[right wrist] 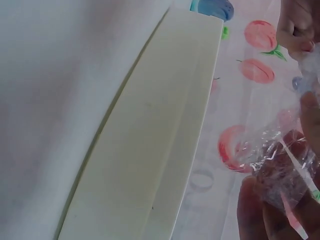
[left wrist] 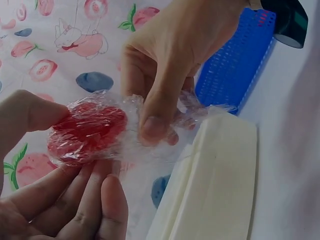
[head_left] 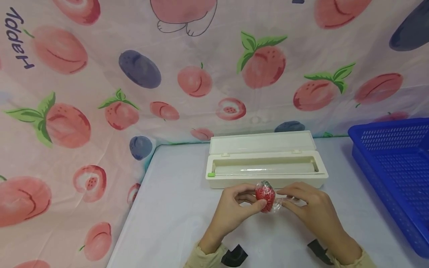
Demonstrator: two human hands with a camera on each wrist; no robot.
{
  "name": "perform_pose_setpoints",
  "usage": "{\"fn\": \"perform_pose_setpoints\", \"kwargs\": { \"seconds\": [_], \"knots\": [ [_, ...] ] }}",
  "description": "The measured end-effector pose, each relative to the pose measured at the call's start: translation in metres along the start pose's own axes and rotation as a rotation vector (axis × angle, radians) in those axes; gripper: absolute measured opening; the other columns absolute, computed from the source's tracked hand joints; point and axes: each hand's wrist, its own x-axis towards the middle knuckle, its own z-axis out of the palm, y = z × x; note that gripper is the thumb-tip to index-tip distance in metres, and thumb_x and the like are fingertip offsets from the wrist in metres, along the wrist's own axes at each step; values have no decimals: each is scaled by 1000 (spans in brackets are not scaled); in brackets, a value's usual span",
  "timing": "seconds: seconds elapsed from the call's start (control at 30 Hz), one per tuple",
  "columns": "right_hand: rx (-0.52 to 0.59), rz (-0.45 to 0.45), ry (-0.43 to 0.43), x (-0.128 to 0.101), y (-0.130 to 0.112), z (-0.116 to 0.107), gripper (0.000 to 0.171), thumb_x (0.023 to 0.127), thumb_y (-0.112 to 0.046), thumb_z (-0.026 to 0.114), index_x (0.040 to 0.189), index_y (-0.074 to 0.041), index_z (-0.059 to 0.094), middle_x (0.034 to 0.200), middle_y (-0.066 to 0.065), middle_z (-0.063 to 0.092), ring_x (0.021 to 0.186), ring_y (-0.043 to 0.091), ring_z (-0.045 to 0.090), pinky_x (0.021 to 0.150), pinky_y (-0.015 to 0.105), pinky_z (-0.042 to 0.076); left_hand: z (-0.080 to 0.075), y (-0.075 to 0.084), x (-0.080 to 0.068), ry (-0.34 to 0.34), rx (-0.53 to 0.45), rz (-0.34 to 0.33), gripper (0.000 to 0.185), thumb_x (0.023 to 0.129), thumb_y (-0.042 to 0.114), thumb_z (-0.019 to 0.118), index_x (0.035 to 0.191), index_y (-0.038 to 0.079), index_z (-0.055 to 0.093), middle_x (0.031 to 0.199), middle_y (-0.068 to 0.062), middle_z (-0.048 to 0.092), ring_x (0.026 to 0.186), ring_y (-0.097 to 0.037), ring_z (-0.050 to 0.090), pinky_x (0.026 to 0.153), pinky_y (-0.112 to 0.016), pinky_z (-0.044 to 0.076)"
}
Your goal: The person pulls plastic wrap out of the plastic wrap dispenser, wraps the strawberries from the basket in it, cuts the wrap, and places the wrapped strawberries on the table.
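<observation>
A red strawberry (head_left: 265, 194) with a green top is wrapped in clear cling film. My left hand (head_left: 232, 206) holds it between thumb and fingers, in front of a white dispenser box (head_left: 268, 183). To the right of the fruit, the loose film gathers into a twisted tail (left wrist: 200, 112), which my right hand (head_left: 315, 204) pinches between thumb and fingers. In the right wrist view the crumpled film (right wrist: 272, 155) lies over the right fingers. The left wrist view shows the strawberry's red side under wrinkled film.
The dispenser's lid (head_left: 261, 143) stands open at the back, and a film roll (head_left: 264, 168) lies inside. A green slider (head_left: 211, 174) sits at its left end. At the right stands a blue perforated basket (head_left: 375, 190). Behind the white table (head_left: 161, 208) hangs a fruit-print cloth (head_left: 221, 48).
</observation>
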Motion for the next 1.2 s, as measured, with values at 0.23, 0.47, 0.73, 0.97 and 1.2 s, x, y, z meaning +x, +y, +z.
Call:
{"fn": "perform_pose_setpoints", "kwargs": {
  "seconds": [0.23, 0.47, 0.73, 0.97, 1.2],
  "knots": [
    [-17, -37, -26, 2, 7, -7, 40, 58, 1, 91, 87, -23, 78, 86, -13, 70, 75, 4, 64, 68, 9, 50, 0, 0, -1, -3, 59, 7, 29, 85, 20, 79, 111, 9, 73, 97, -7, 75, 77, -5, 69, 72, -21, 55],
    [50, 140, -60, 2, 1, -3, 28, 70, 3, 85, 90, -15, 78, 85, -9, 72, 72, -1, 63, 61, 13, 53, 4, -3, 1, -85, 0, -55, 31, 86, 15, 78, 115, 5, 72, 105, -6, 74, 82, -5, 71, 72, -21, 57],
    [197, 273, -94, 0, -8, 4, 26, 74, 8, 81, 93, -9, 78, 90, 0, 76, 83, 0, 67, 68, 17, 57, 12, -3, 0, -97, -22, -118, 32, 88, 14, 77, 118, 6, 72, 106, -13, 75, 84, -4, 72, 74, -19, 56],
    [362, 309, -171, 2, -4, 1, 21, 84, 3, 75, 103, -5, 76, 100, 7, 76, 90, -3, 66, 73, 16, 56, 12, -6, 2, -65, -63, -92, 32, 88, 13, 76, 119, 8, 71, 119, -4, 65, 86, -7, 73, 75, -22, 57],
    [561, 365, -263, 4, -7, -4, 29, 99, -10, 61, 124, 4, 64, 119, 19, 69, 101, 3, 67, 81, 20, 57, 8, -8, 4, 6, -12, -67, 30, 88, 18, 77, 117, 10, 72, 110, -7, 73, 83, -5, 71, 73, -22, 56]
  ]
}}
